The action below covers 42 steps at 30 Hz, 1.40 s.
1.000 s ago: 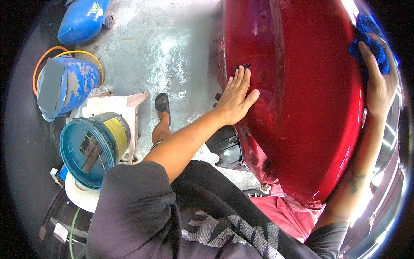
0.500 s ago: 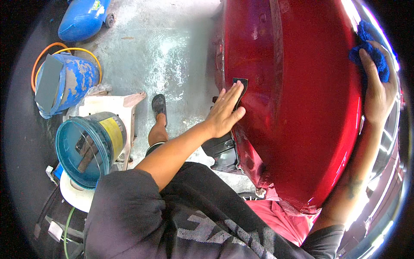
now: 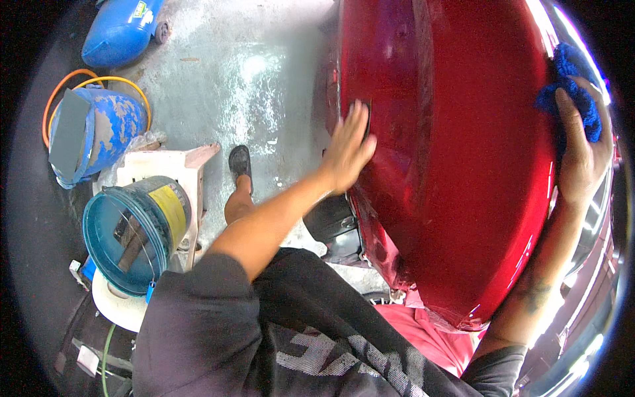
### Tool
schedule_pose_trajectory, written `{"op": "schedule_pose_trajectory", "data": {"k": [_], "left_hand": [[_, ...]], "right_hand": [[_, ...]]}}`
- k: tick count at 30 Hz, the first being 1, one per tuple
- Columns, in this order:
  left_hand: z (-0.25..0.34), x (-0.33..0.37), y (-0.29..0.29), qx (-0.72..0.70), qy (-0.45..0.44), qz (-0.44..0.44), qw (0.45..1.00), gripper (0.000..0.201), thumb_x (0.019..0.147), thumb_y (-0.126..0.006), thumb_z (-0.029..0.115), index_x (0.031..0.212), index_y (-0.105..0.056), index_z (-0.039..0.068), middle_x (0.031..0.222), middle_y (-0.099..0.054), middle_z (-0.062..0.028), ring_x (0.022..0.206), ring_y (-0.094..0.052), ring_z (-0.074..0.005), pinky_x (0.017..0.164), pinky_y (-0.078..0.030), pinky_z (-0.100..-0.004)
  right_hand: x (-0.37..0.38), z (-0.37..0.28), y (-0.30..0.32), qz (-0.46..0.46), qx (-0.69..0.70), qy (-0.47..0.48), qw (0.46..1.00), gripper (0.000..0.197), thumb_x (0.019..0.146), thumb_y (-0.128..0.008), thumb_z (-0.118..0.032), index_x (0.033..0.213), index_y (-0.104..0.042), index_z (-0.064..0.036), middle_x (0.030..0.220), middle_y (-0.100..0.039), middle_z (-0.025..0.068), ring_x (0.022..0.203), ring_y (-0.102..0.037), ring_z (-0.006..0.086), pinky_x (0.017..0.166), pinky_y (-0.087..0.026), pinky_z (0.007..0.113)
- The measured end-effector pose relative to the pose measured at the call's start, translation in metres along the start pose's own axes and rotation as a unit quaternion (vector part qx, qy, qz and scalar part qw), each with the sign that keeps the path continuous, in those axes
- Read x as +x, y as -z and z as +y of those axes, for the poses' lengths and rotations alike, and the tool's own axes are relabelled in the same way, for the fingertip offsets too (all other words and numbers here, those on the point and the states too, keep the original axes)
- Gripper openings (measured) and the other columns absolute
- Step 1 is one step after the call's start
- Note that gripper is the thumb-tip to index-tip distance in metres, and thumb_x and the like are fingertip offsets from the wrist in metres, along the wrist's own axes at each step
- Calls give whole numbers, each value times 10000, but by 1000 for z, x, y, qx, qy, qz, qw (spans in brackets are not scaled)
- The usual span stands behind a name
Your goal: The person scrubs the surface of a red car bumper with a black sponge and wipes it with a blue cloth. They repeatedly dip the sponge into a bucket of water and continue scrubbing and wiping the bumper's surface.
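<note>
A glossy red car body panel stretches from the far edge down toward my body. Near its left edge, my left hand presses with long, nearly straight fingers on a small dark sheet that looks like sandpaper. Only a sliver of the sheet shows beside the fingers, and the hand is slightly blurred. Over on the panel's right side, my right hand is closed around a bunched blue cloth, the thumb toward the panel.
A teal bucket with dark pieces inside tilts beside a white plastic stool. Farther left are a scuffed blue container with orange and yellow hoses and a blue tank. A green hose hangs at lower left.
My left hand has slid away from me along the panel's left edge, and less of the dark sheet shows. The right hand keeps its grip on the cloth. The view has shifted slightly.
</note>
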<state>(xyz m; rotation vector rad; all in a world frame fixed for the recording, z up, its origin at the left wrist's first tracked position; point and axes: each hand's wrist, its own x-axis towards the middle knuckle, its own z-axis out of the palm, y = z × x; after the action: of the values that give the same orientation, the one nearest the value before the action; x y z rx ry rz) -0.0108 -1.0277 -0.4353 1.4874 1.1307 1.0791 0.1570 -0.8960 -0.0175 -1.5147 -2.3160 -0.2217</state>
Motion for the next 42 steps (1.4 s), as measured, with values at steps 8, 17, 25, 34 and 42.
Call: {"op": "schedule_pose_trajectory", "data": {"k": [8,17,25,34,42], "left_hand": [[-27,43,3,14,33,32,999,884,1163,-255,612,1751,-101,-30,1836,-79,-275,1715,-58,-398,1370,-82,-590],[-67,145,66,157,26,61,985,927,1150,-211,670,1741,-159,-43,1831,-131,-261,1715,-113,-350,1376,-96,-559],[18,-32,-17,40,103,76,991,796,1193,-239,542,1713,-257,-60,1779,-249,-282,1657,-220,-446,1357,-171,-531],[102,-66,-10,-48,-62,104,991,801,1130,-485,567,1559,-428,-107,1642,-416,-317,1590,-351,-467,1328,-206,-618],[36,-55,-1,44,-57,176,982,548,1096,-580,459,1367,-585,-18,1453,-605,-234,1387,-551,-435,1214,-349,-579]], "right_hand": [[-1,3,-5,-4,44,-32,999,381,1009,-805,-244,1311,-767,-16,1303,-756,148,1199,-692,216,1129,-490,362],[5,8,-7,-27,70,-106,992,363,1043,-761,-241,1329,-771,-18,1302,-750,118,1214,-685,201,1150,-478,339],[-1,3,-10,0,65,-70,995,362,1028,-790,-245,1324,-770,-37,1316,-741,120,1223,-679,199,1141,-486,353],[5,3,-8,1,23,34,999,374,1032,-789,-238,1336,-764,-21,1343,-748,140,1256,-680,224,1160,-471,371],[8,-9,-12,-1,23,42,999,357,1035,-783,-220,1307,-761,9,1294,-757,146,1201,-693,215,1124,-495,369]]}}
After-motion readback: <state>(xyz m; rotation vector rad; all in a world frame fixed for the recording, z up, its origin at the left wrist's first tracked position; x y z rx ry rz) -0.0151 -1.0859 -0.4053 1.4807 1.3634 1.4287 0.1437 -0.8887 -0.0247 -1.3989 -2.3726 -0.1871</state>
